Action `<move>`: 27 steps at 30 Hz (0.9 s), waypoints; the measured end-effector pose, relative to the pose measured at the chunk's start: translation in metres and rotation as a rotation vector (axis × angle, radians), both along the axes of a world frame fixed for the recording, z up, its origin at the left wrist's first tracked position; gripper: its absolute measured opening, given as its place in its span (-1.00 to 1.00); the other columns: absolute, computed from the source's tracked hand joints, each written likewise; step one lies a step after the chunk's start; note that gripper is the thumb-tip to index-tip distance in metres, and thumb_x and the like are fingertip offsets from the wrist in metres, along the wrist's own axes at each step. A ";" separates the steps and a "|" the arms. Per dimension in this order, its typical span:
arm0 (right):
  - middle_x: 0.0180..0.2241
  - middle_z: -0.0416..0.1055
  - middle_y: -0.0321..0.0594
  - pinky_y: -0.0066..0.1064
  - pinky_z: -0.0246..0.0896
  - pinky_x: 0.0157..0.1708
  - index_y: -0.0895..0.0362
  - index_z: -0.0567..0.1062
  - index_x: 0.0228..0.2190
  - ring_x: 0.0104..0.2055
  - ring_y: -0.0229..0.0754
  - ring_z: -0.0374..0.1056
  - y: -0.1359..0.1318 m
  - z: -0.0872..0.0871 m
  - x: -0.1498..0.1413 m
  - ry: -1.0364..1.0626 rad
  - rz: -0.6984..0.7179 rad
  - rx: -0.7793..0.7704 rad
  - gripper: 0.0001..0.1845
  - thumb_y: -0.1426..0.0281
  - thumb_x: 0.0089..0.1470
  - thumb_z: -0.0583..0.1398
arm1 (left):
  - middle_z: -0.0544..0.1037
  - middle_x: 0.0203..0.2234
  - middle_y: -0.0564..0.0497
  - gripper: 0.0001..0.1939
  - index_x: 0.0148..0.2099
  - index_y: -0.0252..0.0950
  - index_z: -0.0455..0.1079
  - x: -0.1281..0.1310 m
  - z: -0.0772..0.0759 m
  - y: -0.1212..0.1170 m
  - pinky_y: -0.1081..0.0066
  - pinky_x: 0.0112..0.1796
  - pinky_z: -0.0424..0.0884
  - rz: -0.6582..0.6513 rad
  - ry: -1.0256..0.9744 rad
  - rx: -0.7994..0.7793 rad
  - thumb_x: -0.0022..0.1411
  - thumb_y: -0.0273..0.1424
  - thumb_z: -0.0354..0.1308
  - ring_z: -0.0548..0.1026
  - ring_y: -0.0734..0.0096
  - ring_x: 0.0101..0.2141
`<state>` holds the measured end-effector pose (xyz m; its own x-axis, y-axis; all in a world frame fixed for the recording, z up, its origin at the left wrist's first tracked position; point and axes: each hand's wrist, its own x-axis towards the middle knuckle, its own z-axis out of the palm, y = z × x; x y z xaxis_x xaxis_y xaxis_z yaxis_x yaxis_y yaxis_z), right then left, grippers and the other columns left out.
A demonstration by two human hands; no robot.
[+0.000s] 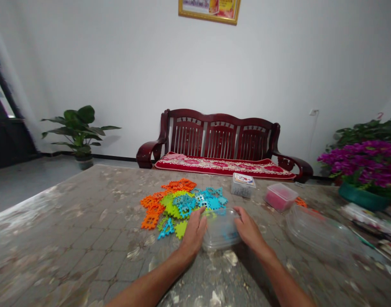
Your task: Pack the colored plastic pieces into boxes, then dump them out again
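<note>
A clear plastic container is held between my two hands at the near side of a pile of toy pieces. My left hand grips its left side, and my right hand grips the right side. Through its see-through wall some blue shows; whether that lies inside or behind I cannot tell. Just beyond are flat interlocking building pieces with notched edges: orange ones on the left and back, green ones in the middle, blue ones on the right. One blue triangular piece lies at the near edge.
Behind the pile stands a small lidded box. A tub with pink contents and a larger clear plastic container sit to the right on the patterned table. Purple flowers fill a teal pot at far right; a wooden bench stands beyond.
</note>
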<state>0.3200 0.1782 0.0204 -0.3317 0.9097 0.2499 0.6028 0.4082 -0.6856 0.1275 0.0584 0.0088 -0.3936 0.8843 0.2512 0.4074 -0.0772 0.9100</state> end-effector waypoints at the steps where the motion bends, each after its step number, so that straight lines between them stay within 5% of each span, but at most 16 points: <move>1: 0.09 0.53 -0.04 -0.22 0.21 0.20 0.16 0.50 0.07 0.15 -0.03 0.41 0.000 0.000 -0.002 0.014 0.026 -0.028 -0.40 0.46 -0.01 0.01 | 0.43 0.24 -0.28 -0.43 0.29 -0.39 0.33 0.000 -0.001 0.000 0.12 0.31 0.19 -0.010 -0.022 -0.010 0.37 -0.24 -0.10 0.35 0.10 0.27; 11: 0.01 0.57 -0.06 -0.26 0.31 0.05 0.09 0.42 0.09 0.02 -0.06 0.50 -0.004 -0.007 0.000 -0.004 0.098 -0.093 -0.50 0.29 0.27 -0.12 | 0.55 0.12 -0.23 -0.49 0.19 -0.39 0.44 -0.011 0.001 0.010 0.19 0.22 0.32 -0.074 0.002 -0.088 0.33 -0.37 -0.12 0.47 0.13 0.15; 20: 0.04 0.55 0.06 -0.16 0.27 0.08 0.11 0.35 0.18 0.07 0.04 0.49 -0.012 0.001 0.005 -0.258 0.085 -0.092 -0.49 0.33 0.33 -0.14 | 0.54 0.14 -0.19 -0.52 0.19 -0.34 0.45 -0.018 -0.002 0.016 0.20 0.26 0.26 -0.147 0.148 -0.145 0.31 -0.44 -0.08 0.44 0.16 0.17; 27: 0.06 0.54 0.05 -0.14 0.29 0.11 0.15 0.36 0.21 0.08 0.02 0.48 -0.006 0.008 0.002 -0.247 0.124 -0.135 -0.46 0.39 0.31 -0.13 | 0.58 0.11 -0.14 -0.50 0.20 -0.28 0.47 -0.024 0.011 0.022 0.25 0.23 0.29 -0.190 0.213 -0.223 0.27 -0.51 -0.04 0.47 0.19 0.15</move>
<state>0.3218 0.1721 0.0289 -0.4776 0.8782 0.0273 0.7093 0.4037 -0.5779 0.1037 0.0807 0.0194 -0.1761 0.9790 0.1026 0.5874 0.0209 0.8091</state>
